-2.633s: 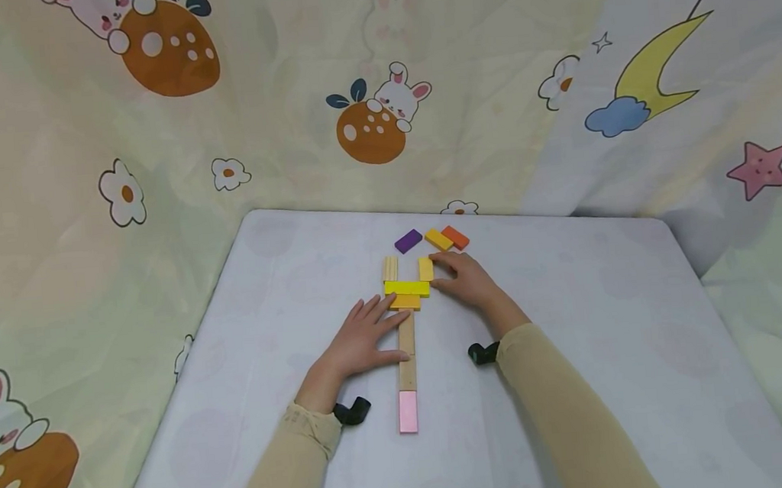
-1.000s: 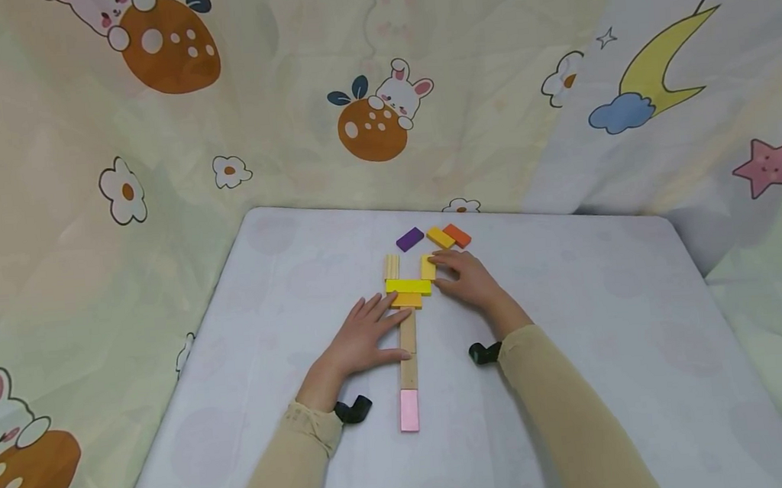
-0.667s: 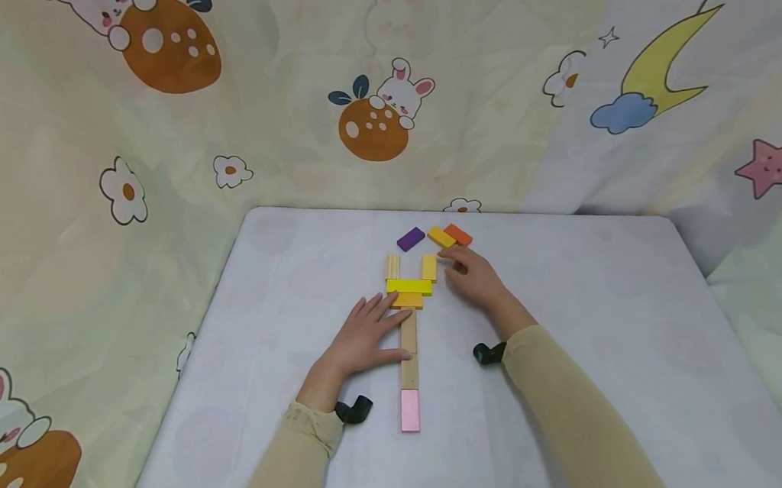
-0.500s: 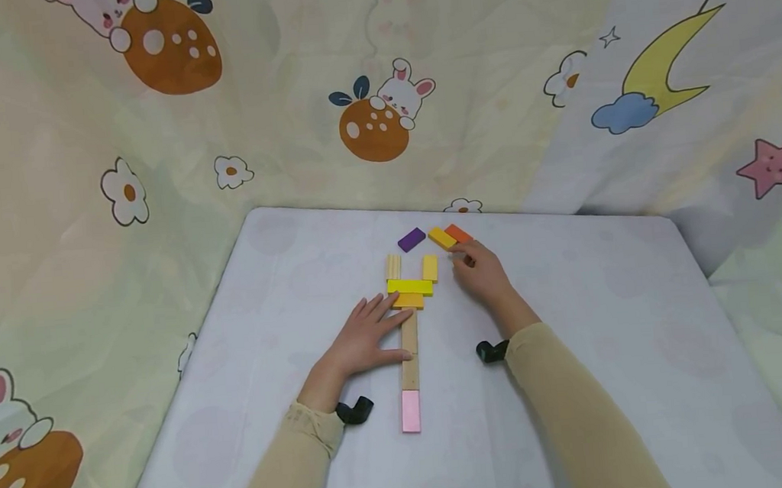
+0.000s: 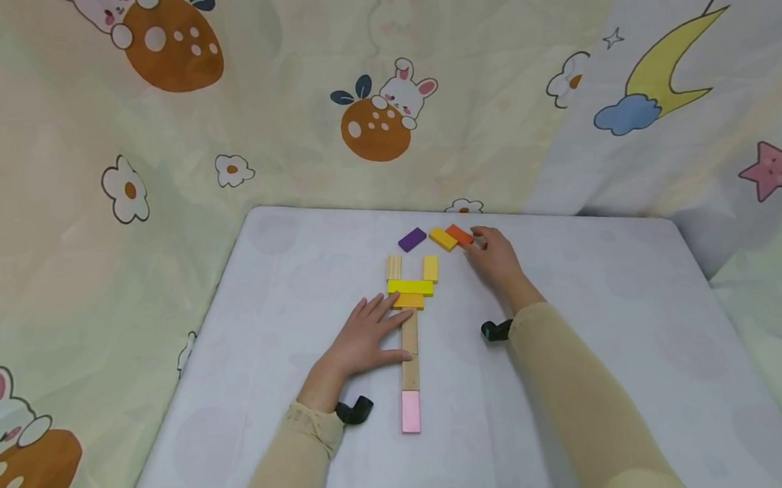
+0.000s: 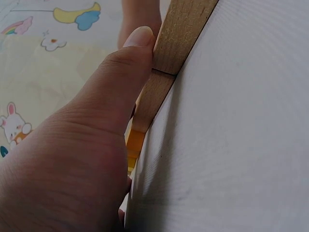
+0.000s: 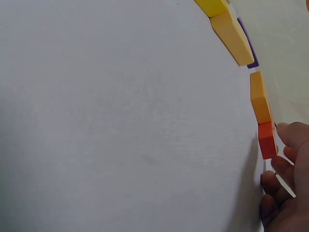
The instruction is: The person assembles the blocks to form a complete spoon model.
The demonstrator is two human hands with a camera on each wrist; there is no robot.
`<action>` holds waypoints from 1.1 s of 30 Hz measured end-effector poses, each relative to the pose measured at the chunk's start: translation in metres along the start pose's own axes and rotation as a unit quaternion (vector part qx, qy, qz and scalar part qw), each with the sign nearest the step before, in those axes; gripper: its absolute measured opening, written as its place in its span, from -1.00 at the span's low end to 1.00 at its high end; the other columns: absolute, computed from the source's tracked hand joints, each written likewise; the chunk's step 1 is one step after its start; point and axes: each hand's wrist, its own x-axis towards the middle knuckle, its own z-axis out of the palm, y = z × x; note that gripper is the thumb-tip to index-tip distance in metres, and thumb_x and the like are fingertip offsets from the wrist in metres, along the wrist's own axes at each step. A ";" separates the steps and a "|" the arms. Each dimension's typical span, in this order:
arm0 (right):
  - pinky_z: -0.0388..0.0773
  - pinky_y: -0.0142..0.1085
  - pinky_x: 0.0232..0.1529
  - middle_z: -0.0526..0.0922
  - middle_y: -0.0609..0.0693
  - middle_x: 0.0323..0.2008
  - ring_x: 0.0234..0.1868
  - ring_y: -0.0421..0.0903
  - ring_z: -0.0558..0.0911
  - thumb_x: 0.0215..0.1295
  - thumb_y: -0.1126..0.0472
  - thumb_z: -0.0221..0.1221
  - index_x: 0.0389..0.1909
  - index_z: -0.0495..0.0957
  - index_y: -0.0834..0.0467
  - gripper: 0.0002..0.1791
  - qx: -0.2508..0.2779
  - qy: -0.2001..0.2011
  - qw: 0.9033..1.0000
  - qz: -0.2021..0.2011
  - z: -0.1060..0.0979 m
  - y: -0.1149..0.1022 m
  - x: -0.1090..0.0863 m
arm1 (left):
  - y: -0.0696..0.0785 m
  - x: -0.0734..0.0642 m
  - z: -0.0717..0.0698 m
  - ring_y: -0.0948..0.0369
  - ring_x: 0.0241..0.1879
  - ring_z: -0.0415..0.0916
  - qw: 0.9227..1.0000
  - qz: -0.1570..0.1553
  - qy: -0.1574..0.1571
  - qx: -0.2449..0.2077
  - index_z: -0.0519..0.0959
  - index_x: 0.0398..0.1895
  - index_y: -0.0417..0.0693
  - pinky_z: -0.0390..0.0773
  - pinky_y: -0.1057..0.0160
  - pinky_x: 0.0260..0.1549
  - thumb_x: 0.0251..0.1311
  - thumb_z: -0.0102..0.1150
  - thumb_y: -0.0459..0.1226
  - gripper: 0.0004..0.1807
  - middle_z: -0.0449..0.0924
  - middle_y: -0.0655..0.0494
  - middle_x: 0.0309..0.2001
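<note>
My left hand lies spread beside a column of wooden blocks. Its thumb touches the side of a plain wooden block in the left wrist view, and its fingertips reach an amber block. Above that lies a bright yellow block, topped by a ridged pale block on the left and a light yellow block on the right. A pink block ends the column nearest me. My right hand has its thumb and fingers curled at the right end of an orange block.
A deep yellow block touches the orange one, and a purple block lies to its left. All are on a white table with a patterned cloth behind it. Each wrist carries a black device.
My right hand has let go of the light yellow block and moved away to the right, up to the orange block. My left hand keeps its place; the blocks have not visibly shifted.
</note>
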 end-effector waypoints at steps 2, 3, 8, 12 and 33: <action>0.44 0.05 0.28 0.35 0.07 0.38 0.15 0.07 0.41 0.45 -0.01 0.10 0.45 0.26 0.02 -0.39 -0.007 -0.009 1.000 0.003 0.000 -0.002 0.001 | 0.000 0.000 0.000 0.06 0.60 -0.23 1.000 0.002 0.001 0.002 0.03 0.53 0.56 -0.28 -0.07 0.56 0.02 -0.16 0.57 -0.03 -0.23 0.25 0.62; 0.43 0.05 0.30 0.35 0.08 0.38 0.16 0.07 0.41 0.45 -0.02 0.10 0.46 0.26 0.04 -0.38 -0.011 -0.011 1.000 0.002 0.000 -0.002 0.002 | 0.000 0.000 0.000 0.06 0.60 -0.23 1.000 0.003 0.002 0.002 0.03 0.53 0.56 -0.28 -0.08 0.56 0.02 -0.16 0.57 -0.03 -0.22 0.25 0.62; 0.37 0.06 0.35 0.36 0.11 0.36 0.20 0.08 0.40 0.44 0.02 0.11 0.45 0.26 0.08 -0.38 -0.028 -0.014 0.999 -0.004 0.001 -0.003 0.004 | 0.000 -0.001 -0.002 0.05 0.60 -0.22 1.000 0.006 0.004 0.002 0.05 0.53 0.54 -0.27 -0.08 0.56 0.02 -0.17 0.58 -0.03 -0.20 0.23 0.62; 0.38 0.05 0.35 0.37 0.13 0.34 0.19 0.08 0.40 0.44 0.04 0.12 0.44 0.28 0.10 -0.39 -0.042 -0.011 0.999 -0.008 0.004 -0.004 0.006 | 0.002 -0.001 -0.004 0.05 0.60 -0.21 1.000 0.006 0.003 0.003 0.05 0.53 0.53 -0.26 -0.08 0.56 0.03 -0.14 0.57 -0.03 -0.18 0.22 0.62; 0.42 0.04 0.33 0.37 0.13 0.29 0.19 0.09 0.41 0.48 -0.01 0.02 0.38 0.37 0.07 -0.48 -0.017 0.014 1.000 0.014 0.002 -0.001 0.011 | 0.003 -0.003 -0.007 0.03 0.59 -0.18 1.000 0.014 0.006 0.004 0.10 0.53 0.47 -0.19 -0.10 0.55 0.06 -0.09 0.53 -0.04 -0.16 0.18 0.62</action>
